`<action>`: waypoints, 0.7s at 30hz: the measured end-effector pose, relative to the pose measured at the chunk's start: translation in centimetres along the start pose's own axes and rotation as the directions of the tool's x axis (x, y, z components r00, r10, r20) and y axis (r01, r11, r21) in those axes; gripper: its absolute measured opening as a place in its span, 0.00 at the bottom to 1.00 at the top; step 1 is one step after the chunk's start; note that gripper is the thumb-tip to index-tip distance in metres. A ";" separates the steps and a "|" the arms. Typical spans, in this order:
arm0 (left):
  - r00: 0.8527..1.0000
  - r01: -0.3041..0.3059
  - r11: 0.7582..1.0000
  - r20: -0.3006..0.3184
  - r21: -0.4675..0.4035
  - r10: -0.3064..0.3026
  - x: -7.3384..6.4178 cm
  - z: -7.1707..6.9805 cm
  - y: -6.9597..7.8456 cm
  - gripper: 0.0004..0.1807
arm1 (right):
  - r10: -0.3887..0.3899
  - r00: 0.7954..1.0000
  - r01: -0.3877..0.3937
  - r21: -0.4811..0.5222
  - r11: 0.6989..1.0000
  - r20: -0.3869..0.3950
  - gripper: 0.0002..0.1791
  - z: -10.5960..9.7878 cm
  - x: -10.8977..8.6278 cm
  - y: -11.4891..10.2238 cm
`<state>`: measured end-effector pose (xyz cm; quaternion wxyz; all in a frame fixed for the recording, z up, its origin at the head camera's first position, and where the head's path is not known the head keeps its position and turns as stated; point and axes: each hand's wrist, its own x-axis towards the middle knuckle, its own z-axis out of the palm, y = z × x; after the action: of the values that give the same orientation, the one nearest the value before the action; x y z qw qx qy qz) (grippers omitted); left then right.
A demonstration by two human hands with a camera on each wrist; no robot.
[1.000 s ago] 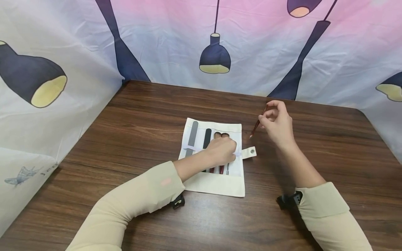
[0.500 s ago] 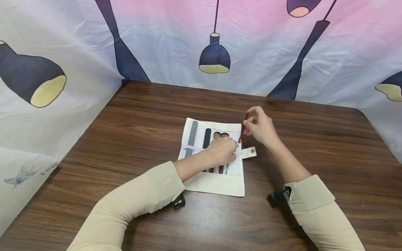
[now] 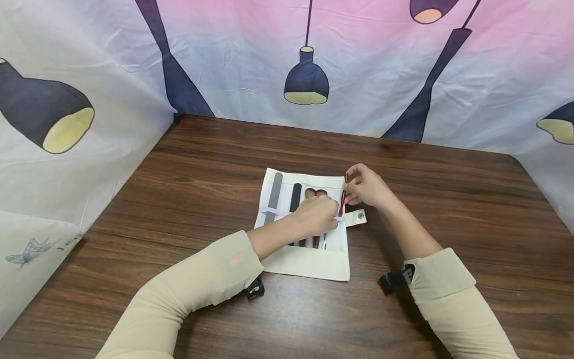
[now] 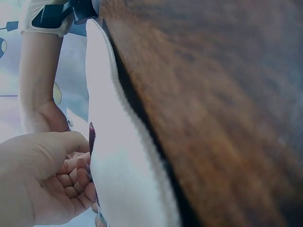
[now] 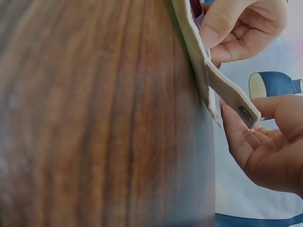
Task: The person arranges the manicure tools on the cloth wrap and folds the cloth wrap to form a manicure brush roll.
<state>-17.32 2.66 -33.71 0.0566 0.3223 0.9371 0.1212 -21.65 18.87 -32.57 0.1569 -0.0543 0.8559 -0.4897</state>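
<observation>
An off-white cloth tool pouch [image 3: 305,267] lies unfolded on the table. My left hand [image 3: 317,215] rests over its right half, fingers curled, thumb and fingertips pinching the pale elastic band [image 3: 274,212] near its right end. A slim dark red stick [image 3: 343,200] is pinched in my right hand [image 3: 366,187] at the pouch's right edge, its lower end at the band. Left of my left hand are a grey nail file [image 3: 275,192] and a black one [image 3: 295,196]. Two brush heads [image 3: 316,192] show above the knuckles, with red handles [image 3: 316,243] below.
The pouch's short closing tab [image 3: 356,217], with a metal snap, sticks out to the right under my right wrist. A dark wood table [image 3: 215,169] spreads around the pouch. Printed cloth [image 3: 251,65] hangs behind it and at the left.
My right hand has moved left and down, bringing the red stick from beside the pouch onto its right edge, lower end at the elastic band. The left hand stays in place.
</observation>
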 end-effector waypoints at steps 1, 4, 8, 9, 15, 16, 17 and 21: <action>1.000 0.000 1.000 -0.002 0.001 0.000 0.0 0.0 0.0 0.12 | 0.007 1.000 -0.007 0.004 1.000 0.004 0.19 0.0 0.0 0.0; 1.000 0.001 1.000 -0.003 0.006 -0.001 0.0 0.0 0.0 0.12 | 0.029 0.999 -0.029 0.009 1.000 0.016 0.20 0.0 0.0 0.0; 1.000 0.005 1.000 0.002 0.010 -0.005 0.0 -0.1 0.0 0.11 | 0.051 0.998 -0.051 -0.002 0.999 0.024 0.21 0.1 0.1 0.1; 1.000 0.006 1.000 0.002 0.012 -0.006 0.0 -0.1 0.0 0.11 | 0.054 0.998 -0.054 -0.007 0.999 0.024 0.21 0.1 0.1 0.2; 1.000 0.009 1.000 0.004 0.016 -0.009 0.1 0.0 0.0 0.11 | 0.078 0.997 -0.077 -0.031 0.997 0.018 0.20 0.2 0.4 0.2; 1.000 0.008 1.000 0.004 0.017 -0.008 0.1 0.0 0.0 0.11 | 0.084 0.996 -0.083 -0.035 0.996 0.017 0.20 0.3 0.4 0.2; 1.000 0.005 1.000 0.004 0.017 -0.006 0.1 0.0 0.0 0.11 | 0.089 0.996 -0.089 -0.038 0.995 0.017 0.20 0.3 0.4 0.2; 1.000 -0.007 1.000 0.002 0.007 0.007 0.1 0.0 0.1 0.12 | 0.100 0.995 -0.098 -0.049 0.994 0.026 0.20 0.5 0.5 0.2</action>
<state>-17.31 2.76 -33.71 0.0559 0.3261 0.9363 0.1177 -21.91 18.42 -33.08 0.1916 -0.0223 0.8667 -0.4600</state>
